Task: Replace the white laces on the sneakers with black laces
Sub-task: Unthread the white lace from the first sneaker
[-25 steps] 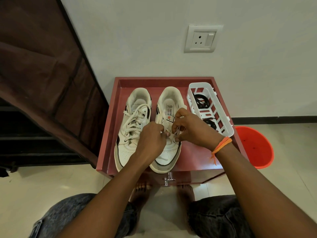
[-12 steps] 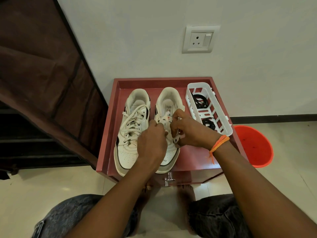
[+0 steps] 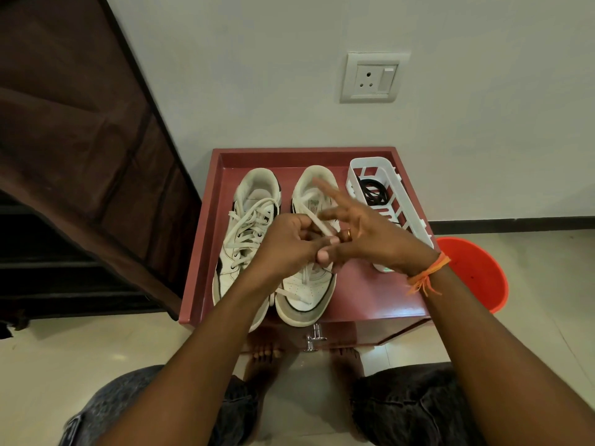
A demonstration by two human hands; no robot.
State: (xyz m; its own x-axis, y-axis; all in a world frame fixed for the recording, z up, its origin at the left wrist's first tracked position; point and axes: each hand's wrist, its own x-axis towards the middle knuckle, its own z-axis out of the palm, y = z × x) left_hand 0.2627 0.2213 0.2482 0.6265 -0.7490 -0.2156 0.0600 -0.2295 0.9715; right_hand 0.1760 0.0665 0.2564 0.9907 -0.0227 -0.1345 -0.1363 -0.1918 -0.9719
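Grip: left hand (image 3: pixel 289 243), fingers curled closed around a strand of white lace (image 3: pixel 317 222) above the right-hand sneaker (image 3: pixel 309 284); right hand (image 3: pixel 363 233), fingers spread and blurred, with the same strand passing beside its ring finger, so whether it pinches the lace cannot be told. Stock, largest to smallest: one red cabinet top (image 3: pixel 380 294) with a raised rim, set against a pale wall and carrying all task items; one dark fabric wardrobe (image 3: pixel 80 123) to its left; one orange bucket (image 3: pixel 476 272) on the floor to its right. On the cabinet top: one left-hand sneaker (image 3: pixel 244 239), white lace fully threaded and untouched; the right-hand sneaker just beside it, its lace loosened, with loose ends lying over the toe; one white plastic basket (image 3: pixel 405 204) beside that shoe, holding coiled black laces (image 3: pixel 373 193), with a second dark coil probably farther along it, largely hidden behind the right hand. Small items: orange thread band (image 3: pixel 428 278) on the right wrist; one ring on a right finger. Progress, as judged: early. Unlacing of the right-hand sneaker is under way and not complete. Outstanding: finish that removal, strip the left-hand sneaker, thread both with black laces from the basket.
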